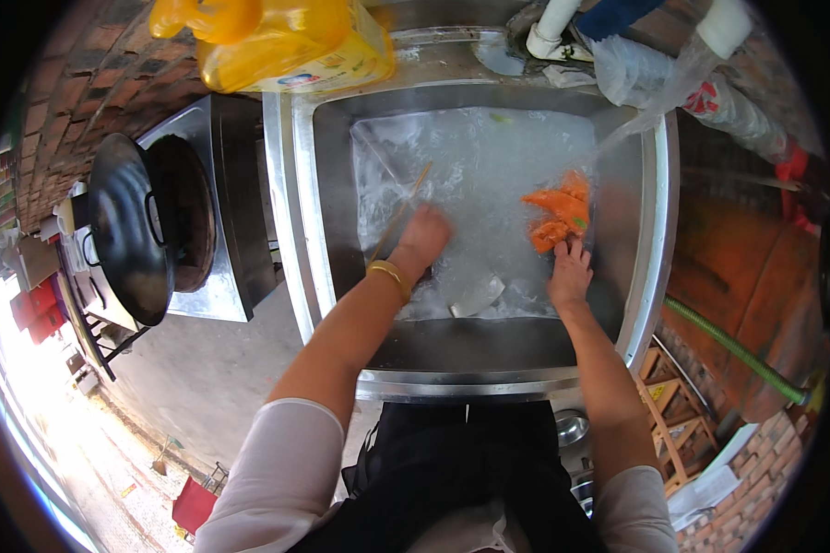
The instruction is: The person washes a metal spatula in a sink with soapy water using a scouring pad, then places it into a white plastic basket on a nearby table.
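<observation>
Cloudy water with white foam fills the metal sink (650,249) in front of me. My left hand (427,236), with a gold bangle at its wrist, dips into the water left of the middle, its fingers blurred and hidden. Beside it a thin brown stick (398,217), like a chopstick, slants up out of the water. At the right side, my right hand (570,270) has its fingers spread at the lower edge of a crumpled orange cloth-like thing (563,205). A pale, flat-sided piece (478,297) lies between the hands, nearer to me.
A large yellow plastic jug (300,46) stands at the sink's far left corner. Pipes wrapped in plastic (701,92) run at the far right. Left of the sink is a metal stove (226,221) with a black wok (129,230). A green hose (738,350) lies at the right.
</observation>
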Motion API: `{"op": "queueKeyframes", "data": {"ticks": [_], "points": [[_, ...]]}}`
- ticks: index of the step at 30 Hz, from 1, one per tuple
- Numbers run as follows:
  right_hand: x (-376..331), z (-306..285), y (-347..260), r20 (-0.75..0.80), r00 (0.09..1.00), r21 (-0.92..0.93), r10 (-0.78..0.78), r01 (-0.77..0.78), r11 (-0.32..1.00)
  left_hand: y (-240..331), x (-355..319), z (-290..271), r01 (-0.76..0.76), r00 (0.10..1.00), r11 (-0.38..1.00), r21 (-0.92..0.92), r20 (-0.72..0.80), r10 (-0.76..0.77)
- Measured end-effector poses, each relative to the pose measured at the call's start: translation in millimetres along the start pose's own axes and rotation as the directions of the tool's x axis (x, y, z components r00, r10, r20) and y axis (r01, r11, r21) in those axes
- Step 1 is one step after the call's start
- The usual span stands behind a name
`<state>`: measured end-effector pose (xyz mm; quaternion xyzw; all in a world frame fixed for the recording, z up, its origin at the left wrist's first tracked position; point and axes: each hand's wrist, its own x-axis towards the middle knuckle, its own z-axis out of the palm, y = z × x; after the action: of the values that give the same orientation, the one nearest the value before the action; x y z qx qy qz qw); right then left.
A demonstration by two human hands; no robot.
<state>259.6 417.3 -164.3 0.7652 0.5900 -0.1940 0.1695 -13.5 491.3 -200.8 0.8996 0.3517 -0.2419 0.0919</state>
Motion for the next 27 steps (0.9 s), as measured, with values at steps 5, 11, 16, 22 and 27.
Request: {"op": "queueKeyframes", "data": {"ticks": [5, 11, 16, 22, 27], "points": [[-3, 6, 27, 0.132, 0.991, 0.104, 0.016, -0.03, 0.994, -16, 5, -54, -0.124, 0.989, 0.99, -0.072, -0.095, 0.117], [-30, -24, 25, 0.251, 0.955, 0.517, 0.157, -0.269, 0.812, -13, 7, -98, -0.068, 0.997, 0.995, -0.076, -0.036, 0.065], [-36, -26, 26, 0.073, 0.99, 0.844, 0.118, -0.124, 0.521, -9, 7, -121, 0.076, 0.985, 0.968, -0.24, -0.13, -0.11], [-8, -78, -9, -0.069, 0.972, 0.978, 0.226, 0.021, 0.206, 7, 23, -110, 0.376, 0.903, 0.788, -0.488, 0.005, -0.429], [26, -79, -20, -0.163, 0.952, 0.972, 0.259, 0.109, 0.21, -14, 13, -93, 0.51, 0.858, 0.632, -0.583, 0.289, -0.426]]}}
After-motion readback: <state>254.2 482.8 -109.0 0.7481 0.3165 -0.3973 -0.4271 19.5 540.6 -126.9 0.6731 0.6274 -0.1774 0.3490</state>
